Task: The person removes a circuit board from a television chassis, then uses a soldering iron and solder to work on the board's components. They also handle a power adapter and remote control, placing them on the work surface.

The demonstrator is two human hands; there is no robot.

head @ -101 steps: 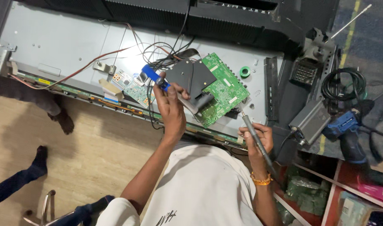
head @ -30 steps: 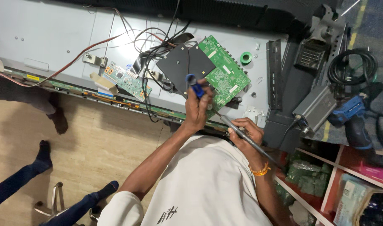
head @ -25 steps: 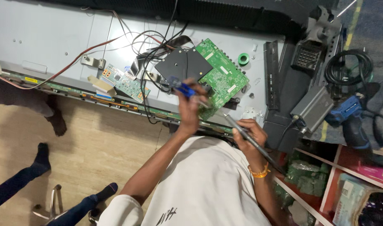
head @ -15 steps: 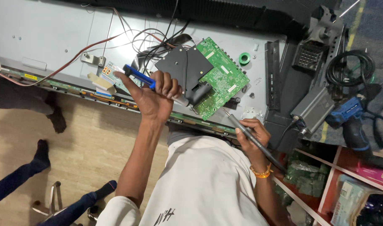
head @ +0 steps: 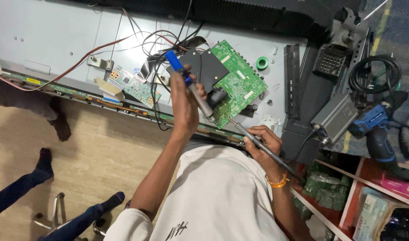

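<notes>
Far left, another person's dark-socked feet stood on the wooden floor. Above them lay the opened flat-panel television back, red and black wires trailing over the metal, and a small green board near its lower edge. My left hand was closed around a desoldering pump with a blue plunger, held tilted, its nozzle down at the lower edge of the big green circuit board. My right hand was gripped on a soldering iron, tip at the same board edge, just beside the nozzle. Hands apart. Further right: green tape roll, grey metal box, black coiled cable, blue cordless drill.
</notes>
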